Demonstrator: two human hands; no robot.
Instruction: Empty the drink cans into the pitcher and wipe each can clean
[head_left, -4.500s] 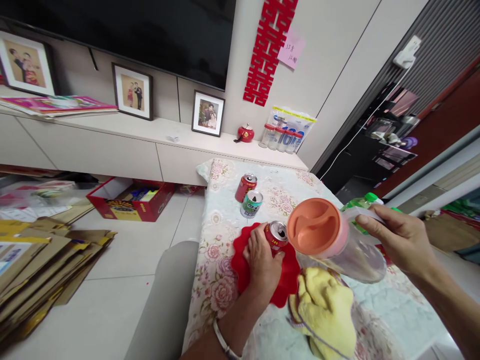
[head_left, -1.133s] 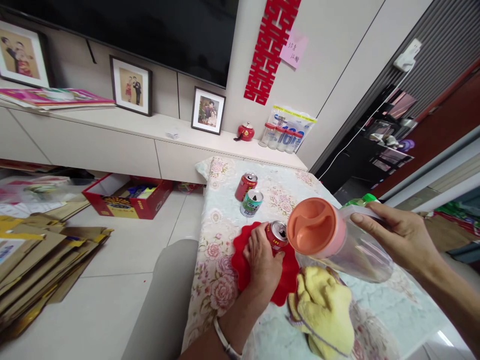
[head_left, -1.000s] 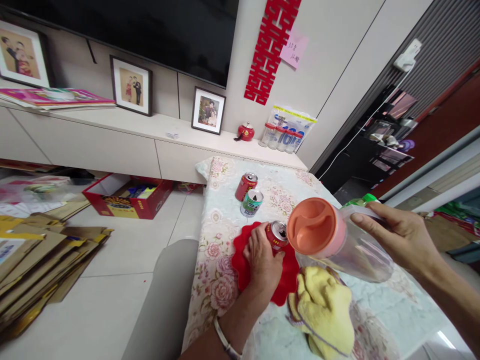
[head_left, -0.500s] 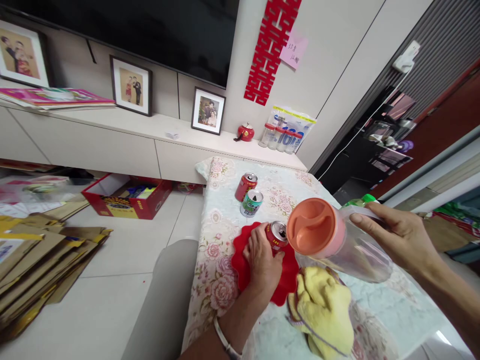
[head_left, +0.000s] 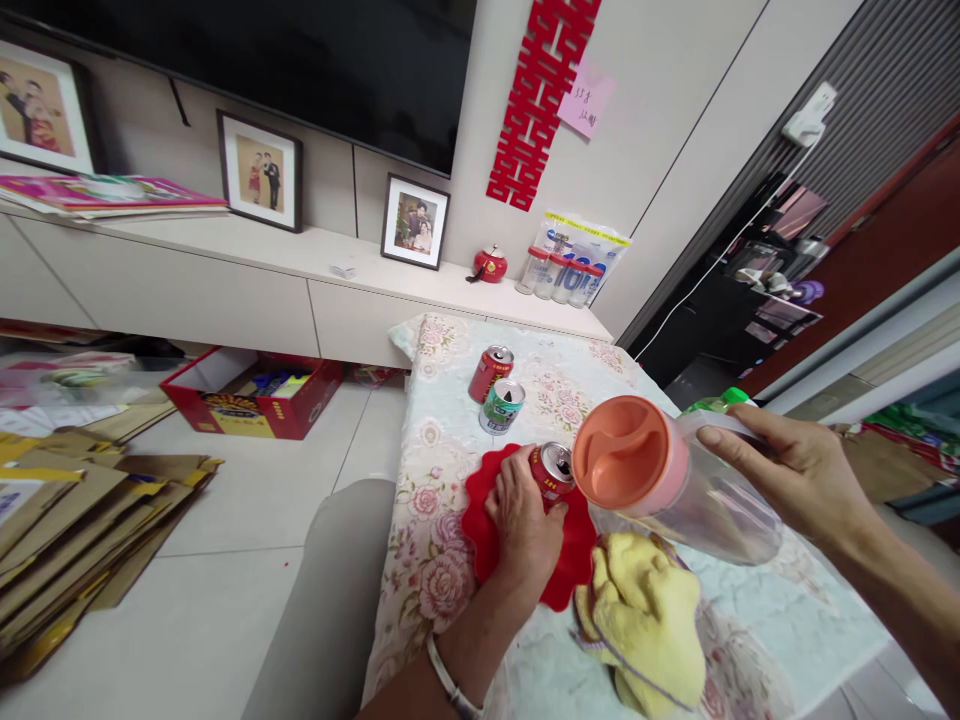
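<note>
My left hand (head_left: 523,512) is closed around an opened red drink can (head_left: 553,468), which stands over a red scalloped plate (head_left: 576,562). In my right hand (head_left: 806,465) is the handle of a clear plastic pitcher (head_left: 724,510). The pitcher lies tipped over sideways, its orange lid (head_left: 626,450) close beside the can's top. I cannot make out any liquid leaving it. Behind the plate stand another red can (head_left: 492,376) and a green-and-white can (head_left: 502,408), nearly touching. A crumpled yellow cloth (head_left: 646,625) lies right of the plate.
A flowered tablecloth (head_left: 442,500) covers the table. A green-capped bottle (head_left: 731,398) is partly hidden behind the pitcher. Beyond the table, a low cabinet (head_left: 345,270) carries framed photos, a red pot (head_left: 490,265) and several jars. Flattened cardboard (head_left: 97,530) and a red box (head_left: 255,400) lie on the floor.
Hardly anything differs. Both hands, the can and the pitcher keep their places, and the whole view has shifted very slightly.
</note>
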